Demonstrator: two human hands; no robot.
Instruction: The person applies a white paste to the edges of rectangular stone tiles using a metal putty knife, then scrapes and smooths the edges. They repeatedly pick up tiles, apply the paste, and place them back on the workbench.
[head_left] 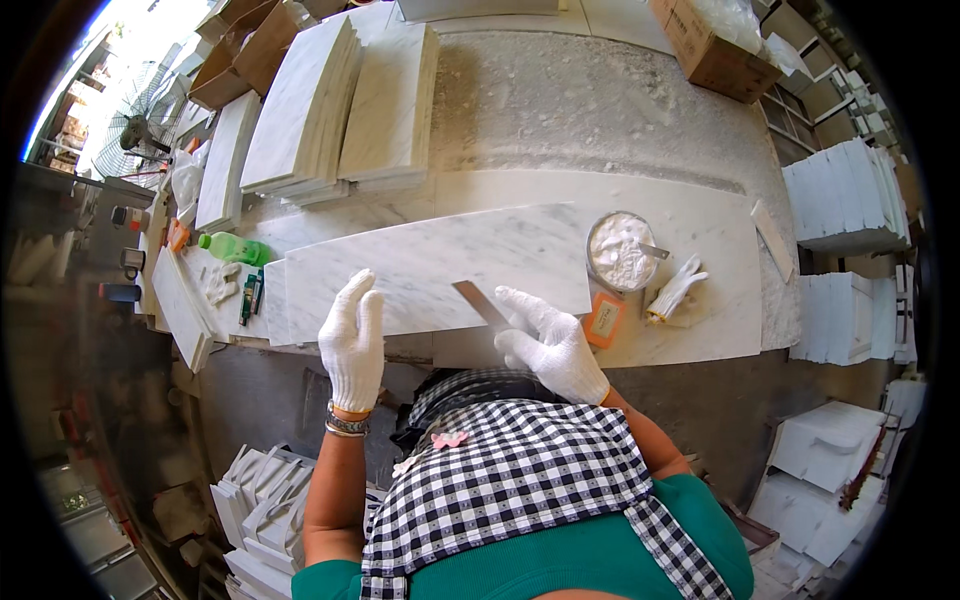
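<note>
My right hand (553, 345), in a white knitted glove, grips a narrow flat metal scraper (481, 305) between thumb and fingers. Its brownish tip points up and left over a long grey-veined marble slab (430, 255). My left hand (354, 335), gloved the same way, is raised at the near edge of that slab with fingers stretched out and nothing in it. Right of the slab stands a round tub of white paste (622, 252) with a metal blade (653, 250) stuck in it. An orange block (604, 320) lies close to my right hand.
Spare white gloves (677, 290) lie beside the tub. At the left are a green bottle (235, 248), another glove (220, 284) and small dark green boxes (251, 297). Stacked marble slabs (300, 105) stand at the back left. A cardboard box (715, 50) sits at the far right.
</note>
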